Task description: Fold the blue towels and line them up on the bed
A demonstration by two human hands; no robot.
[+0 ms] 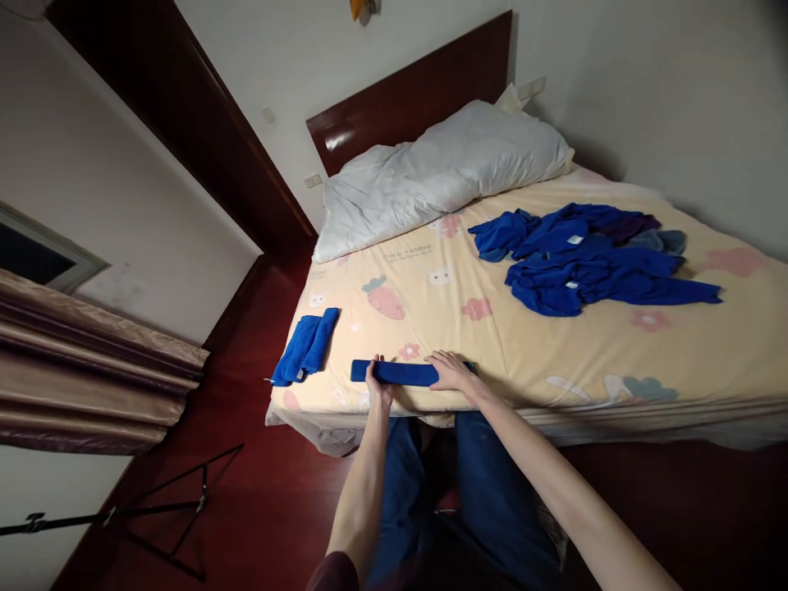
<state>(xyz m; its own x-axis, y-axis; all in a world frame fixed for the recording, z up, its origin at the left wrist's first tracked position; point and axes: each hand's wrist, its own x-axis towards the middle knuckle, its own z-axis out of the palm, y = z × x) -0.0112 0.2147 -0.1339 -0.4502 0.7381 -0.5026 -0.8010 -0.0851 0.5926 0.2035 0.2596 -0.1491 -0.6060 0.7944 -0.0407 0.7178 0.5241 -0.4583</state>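
Observation:
A long, flat, folded blue cloth (406, 373) lies crosswise near the front edge of the bed. My left hand (379, 384) grips it close to its left end, thumb and fingers around the strip. Over the right end is my right hand (451, 372), fingers curled on the cloth and hiding part of it. To the left, two rolled or folded blue cloths (306, 346) rest side by side at the bed's corner. A loose heap of blue cloths (591, 254), with some purple and grey-blue fabric, is spread on the right side.
The bed (431, 304) has a yellow patterned sheet. A pale quilt (443, 164) lies against the dark headboard (419, 90). On the red floor at left stands a black tripod (200, 492), below a striped curtain (92, 361).

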